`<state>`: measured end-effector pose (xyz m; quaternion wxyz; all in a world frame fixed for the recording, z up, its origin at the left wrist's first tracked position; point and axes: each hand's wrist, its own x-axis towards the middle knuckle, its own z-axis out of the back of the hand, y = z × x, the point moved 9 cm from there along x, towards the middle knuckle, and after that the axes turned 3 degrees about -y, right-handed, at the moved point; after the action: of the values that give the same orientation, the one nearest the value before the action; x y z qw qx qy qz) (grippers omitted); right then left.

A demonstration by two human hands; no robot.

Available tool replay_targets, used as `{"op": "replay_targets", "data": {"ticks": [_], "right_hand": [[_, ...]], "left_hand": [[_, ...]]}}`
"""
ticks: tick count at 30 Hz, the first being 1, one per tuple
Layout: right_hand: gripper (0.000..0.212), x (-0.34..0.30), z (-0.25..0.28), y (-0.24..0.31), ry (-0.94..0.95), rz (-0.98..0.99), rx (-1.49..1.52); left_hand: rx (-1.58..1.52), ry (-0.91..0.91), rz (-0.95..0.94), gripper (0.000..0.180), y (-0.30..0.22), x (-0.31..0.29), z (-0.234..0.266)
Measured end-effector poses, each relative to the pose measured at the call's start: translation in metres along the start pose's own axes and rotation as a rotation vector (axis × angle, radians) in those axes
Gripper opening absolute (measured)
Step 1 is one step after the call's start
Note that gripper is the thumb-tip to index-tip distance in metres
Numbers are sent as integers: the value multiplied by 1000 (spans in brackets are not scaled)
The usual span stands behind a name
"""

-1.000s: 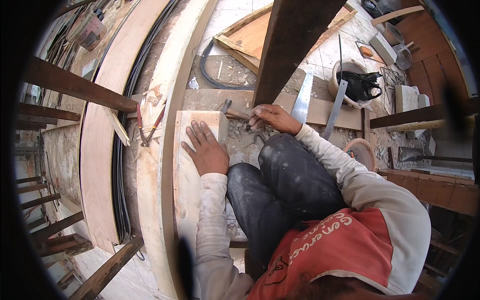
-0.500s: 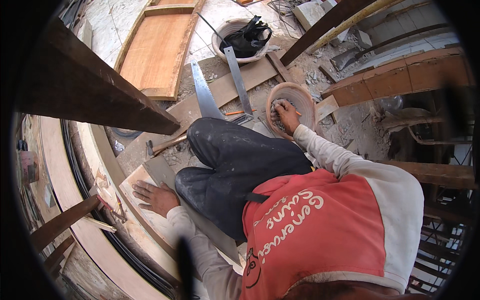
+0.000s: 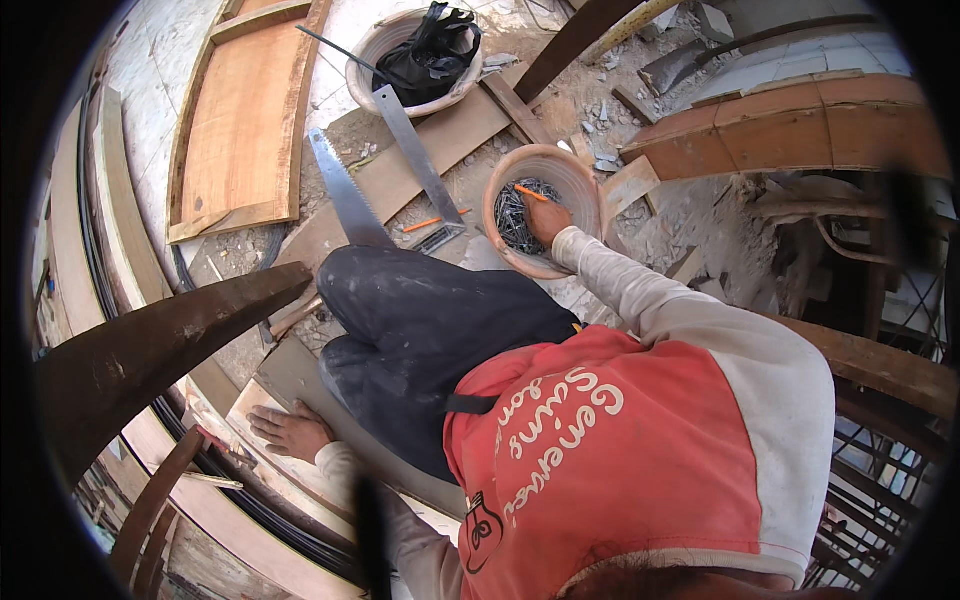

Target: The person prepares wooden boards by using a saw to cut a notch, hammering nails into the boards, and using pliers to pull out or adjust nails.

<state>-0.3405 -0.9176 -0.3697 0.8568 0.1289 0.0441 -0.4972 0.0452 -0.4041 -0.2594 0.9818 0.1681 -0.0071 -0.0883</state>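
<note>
My left hand (image 3: 290, 432) lies flat with its fingers spread on a pale wooden board (image 3: 250, 402) beside my knees. My right hand (image 3: 547, 218) is inside a round clay-coloured bowl (image 3: 590, 195) that holds a heap of grey nails (image 3: 514, 222). Its fingers are curled down at the nails, and their tips are hidden. An orange pencil (image 3: 530, 192) sticks out across these fingers. To the left of the bowl, a metal try square (image 3: 415, 150) and a handsaw blade (image 3: 345, 190) lie near a second orange pencil (image 3: 435, 221).
Another bowl (image 3: 362, 75) with a black plastic bag (image 3: 425, 60) stands farther off. A framed wooden panel (image 3: 240, 120) lies at the far left. Dark posts (image 3: 170, 355) rise close on the left, and black cables (image 3: 250, 510) run along planks. Rubble lies at the right.
The view has shifted, so things sit farther left. My right hand has turned within the bowl, and the pencil has swung from its right side to across its fingers. My left hand stays on the board.
</note>
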Motion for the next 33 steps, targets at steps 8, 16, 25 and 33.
{"op": "replay_targets", "data": {"ticks": [8,16,25,33], "right_hand": [[20,6,0,10,137,200,-69],[16,3,0,-28,351,-267,929],[18,-42,83,66,454,-110,1188],[19,-114,168,265,298,956,655]], "left_hand": [[24,-172,-59,84,3,3,-6],[-31,-179,-40,84,1,0,0],[-314,-55,93,83,9,-3,24],[-907,-362,-846,42,-180,-134,216]]}}
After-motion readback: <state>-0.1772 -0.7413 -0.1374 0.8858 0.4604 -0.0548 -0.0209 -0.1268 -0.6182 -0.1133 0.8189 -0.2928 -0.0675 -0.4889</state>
